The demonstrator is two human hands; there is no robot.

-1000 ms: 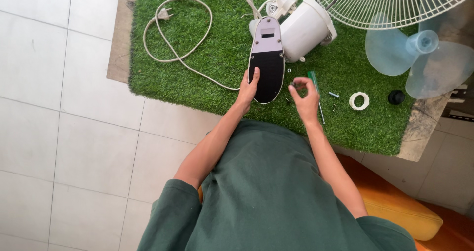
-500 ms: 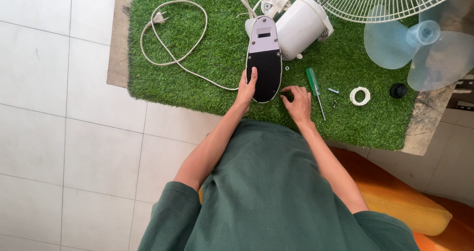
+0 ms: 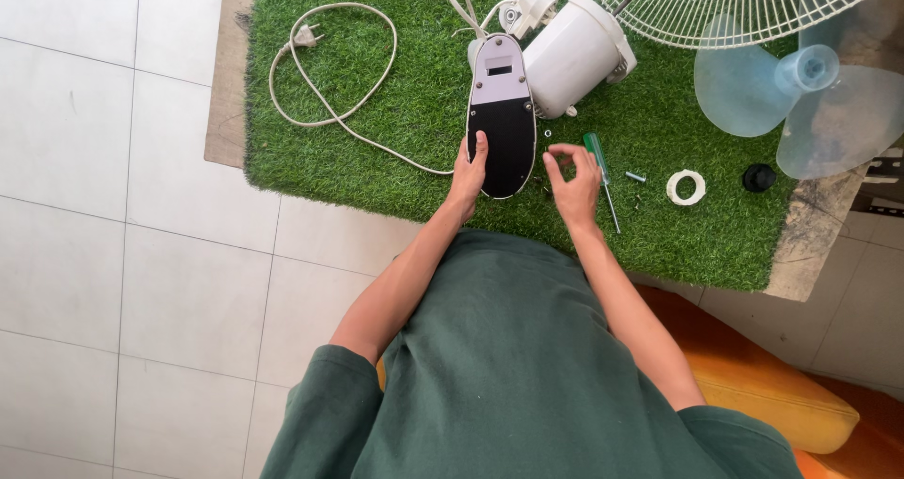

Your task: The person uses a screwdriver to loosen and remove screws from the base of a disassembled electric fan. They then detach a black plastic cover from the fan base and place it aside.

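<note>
Since the earlier frame the right hand (image 3: 573, 179) has been lifted off the grass mat (image 3: 311, 163) beside the fan base (image 3: 502, 119) and is now raised slightly, thumb and forefinger pinched together; whether anything small is held between them cannot be told. The left hand (image 3: 468, 173) is laid flat on the lower left edge of the fan base, fingers extended, steadying it without being closed around it. The fan base is seen as a long oval shell lying flat near the middle of the mat's near edge, its lower part covered by a glossy black plate and its upper part pale lilac-grey with a small dark rectangular window. At its upper end it is joined to a white cylindrical motor housing (image 3: 574, 53), tilted toward the mat's far right. A green-handled screwdriver (image 3: 600, 170) is laid just right of the right hand, with small screws (image 3: 636, 177) and a white ring (image 3: 686, 187) beyond it. A white power cord (image 3: 330, 64) is looped over the mat's left part, and a translucent blue fan blade (image 3: 800, 102) and a wire grille (image 3: 734, 3) are placed at the far right corner.
</note>
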